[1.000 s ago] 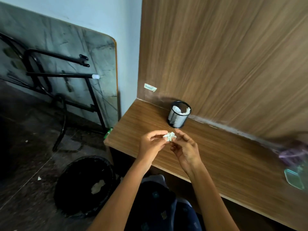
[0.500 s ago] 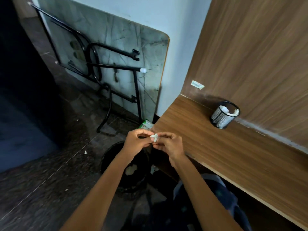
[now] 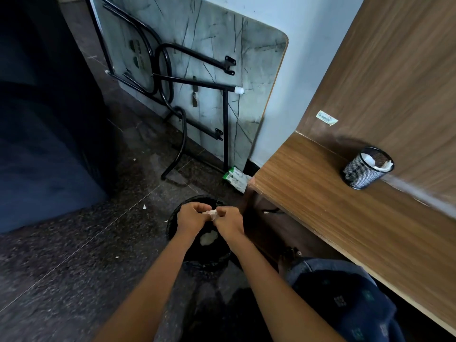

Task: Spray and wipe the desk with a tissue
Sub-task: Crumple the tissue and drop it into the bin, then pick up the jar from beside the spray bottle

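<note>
A small crumpled white tissue (image 3: 210, 213) is pinched between my left hand (image 3: 191, 217) and my right hand (image 3: 228, 221), both with fingers curled round it. The hands hover over a black bin (image 3: 200, 253) on the floor, left of the desk. The wooden desk (image 3: 345, 206) runs along the right side, below a wooden wall panel. No spray bottle is in view.
A black mesh cup (image 3: 365, 167) with white paper in it stands at the desk's back edge. A folded table (image 3: 197, 77) with black legs leans on the wall. A green-and-white packet (image 3: 235, 178) lies by the desk corner. A white scrap (image 3: 208, 237) lies in the bin.
Both hands carried the tissue leftward off the desk and down over the bin. The view swung left, so the desk's right part left the frame.
</note>
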Demonstrator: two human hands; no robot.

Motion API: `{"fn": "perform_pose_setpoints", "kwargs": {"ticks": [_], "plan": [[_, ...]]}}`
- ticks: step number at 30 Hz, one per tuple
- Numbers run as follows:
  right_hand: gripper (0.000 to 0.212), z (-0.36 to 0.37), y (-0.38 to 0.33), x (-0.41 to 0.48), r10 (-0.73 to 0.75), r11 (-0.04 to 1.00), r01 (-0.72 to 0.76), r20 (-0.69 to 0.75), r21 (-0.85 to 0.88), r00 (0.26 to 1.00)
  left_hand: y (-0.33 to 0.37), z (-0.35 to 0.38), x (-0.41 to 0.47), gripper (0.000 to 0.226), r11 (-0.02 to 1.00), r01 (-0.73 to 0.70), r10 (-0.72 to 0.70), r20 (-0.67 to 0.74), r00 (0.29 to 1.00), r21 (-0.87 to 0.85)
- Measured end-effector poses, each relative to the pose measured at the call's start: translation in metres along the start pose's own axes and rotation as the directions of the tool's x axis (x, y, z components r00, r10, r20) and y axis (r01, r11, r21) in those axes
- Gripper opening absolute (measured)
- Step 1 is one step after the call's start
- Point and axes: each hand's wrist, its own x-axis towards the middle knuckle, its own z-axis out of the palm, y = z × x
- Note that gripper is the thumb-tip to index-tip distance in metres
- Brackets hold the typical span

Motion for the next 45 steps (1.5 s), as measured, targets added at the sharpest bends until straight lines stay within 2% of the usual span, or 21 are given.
{"fn": "perform_pose_setpoints", "kwargs": {"ticks": [3, 5, 7, 8, 10, 13, 16, 18, 22, 25, 32, 34, 35, 37, 40, 42, 43, 45], "plan": [[0.046, 0.005, 0.004, -0.003, 0.002, 0.998, 0.006, 0.118, -0.063, 0.993, -0.008, 0.0, 0.003, 0.03, 0.999, 0.042, -0.042, -0.008, 0.999, 0.001], [0.055, 0.004, 0.007, -0.003, 0.017, 0.999, -0.01, 0.159, -0.046, 0.987, -0.008, 0.002, 0.005, 0.032, 0.999, 0.054, -0.054, -0.03, 0.998, -0.009], [0.048, 0.006, 0.006, 0.001, 0.025, 0.999, -0.029, 0.118, 0.032, 0.993, -0.008, -0.002, 0.005, 0.028, 0.998, 0.049, -0.051, -0.048, 0.998, -0.042], [0.039, -0.016, 0.017, 0.003, 0.051, 0.989, -0.056, 0.041, 0.134, 0.998, 0.007, 0.018, -0.002, 0.025, 0.998, 0.019, -0.019, -0.003, 1.0, -0.062], [0.02, -0.026, 0.014, 0.003, 0.093, 0.956, -0.087, -0.007, 0.28, 0.996, 0.017, 0.02, -0.005, 0.02, 0.992, -0.001, 0.003, 0.016, 1.0, -0.127], [0.022, -0.045, 0.006, 0.003, 0.104, 0.877, -0.087, -0.012, 0.472, 0.994, 0.043, 0.027, -0.006, 0.019, 0.974, -0.069, 0.078, 0.035, 0.996, -0.214], [0.021, -0.089, 0.002, -0.005, 0.083, 0.769, -0.017, -0.074, 0.639, 0.994, 0.082, 0.056, -0.017, 0.021, 0.955, -0.171, 0.194, 0.073, 0.978, -0.242], [0.022, -0.125, 0.008, -0.011, 0.086, 0.695, 0.042, -0.141, 0.717, 0.986, 0.109, 0.086, -0.031, 0.022, 0.941, -0.268, 0.298, 0.128, 0.946, -0.208], [0.025, -0.194, 0.028, -0.031, 0.086, 0.605, 0.154, -0.256, 0.781, 0.963, 0.147, 0.143, -0.066, 0.022, 0.905, -0.384, 0.419, 0.233, 0.877, -0.182], [0.027, -0.257, 0.063, -0.051, 0.105, 0.552, 0.239, -0.351, 0.799, 0.93, 0.17, 0.199, -0.102, 0.023, 0.866, -0.462, 0.501, 0.346, 0.794, -0.193], [0.026, -0.354, 0.161, -0.101, 0.202, 0.565, 0.329, -0.513, 0.757, 0.834, 0.185, 0.31, -0.18, 0.029, 0.78, -0.596, 0.58, 0.58, 0.572, -0.191], [0.026, -0.375, 0.19, -0.112, 0.253, 0.622, 0.339, -0.591, 0.706, 0.766, 0.183, 0.335, -0.198, 0.03, 0.776, -0.6, 0.566, 0.635, 0.526, -0.195], [0.027, -0.388, 0.206, -0.117, 0.285, 0.664, 0.341, -0.647, 0.665, 0.707, 0.183, 0.348, -0.207, 0.031, 0.77, -0.608, 0.561, 0.66, 0.5, -0.193], [0.026, -0.41, 0.233, -0.126, 0.329, 0.782, 0.294, -0.765, 0.549, 0.554, 0.182, 0.366, -0.217, 0.033, 0.756, -0.629, 0.557, 0.684, 0.471, -0.181], [0.016, -0.445, 0.266, -0.144, 0.347, 0.909, 0.131, -0.894, 0.395, 0.284, 0.185, 0.39, -0.231, 0.036, 0.744, -0.644, 0.548, 0.716, 0.432, -0.181], [0.017, -0.466, 0.285, -0.15, 0.279, 0.96, -0.015, -0.951, 0.279, 0.135, 0.186, 0.398, -0.237, 0.036, 0.743, -0.645, 0.532, 0.741, 0.411, -0.176], [0.02, -0.475, 0.295, -0.15, 0.219, 0.973, -0.094, -0.972, 0.211, 0.084, 0.187, 0.403, -0.24, 0.035, 0.744, -0.646, 0.523, 0.752, 0.401, -0.173], [0.03, -0.489, 0.313, -0.148, 0.106, 0.974, -0.204, -0.994, 0.097, 0.031, 0.187, 0.407, -0.244, 0.032, 0.745, -0.645, 0.513, 0.764, 0.391, -0.17]]}}
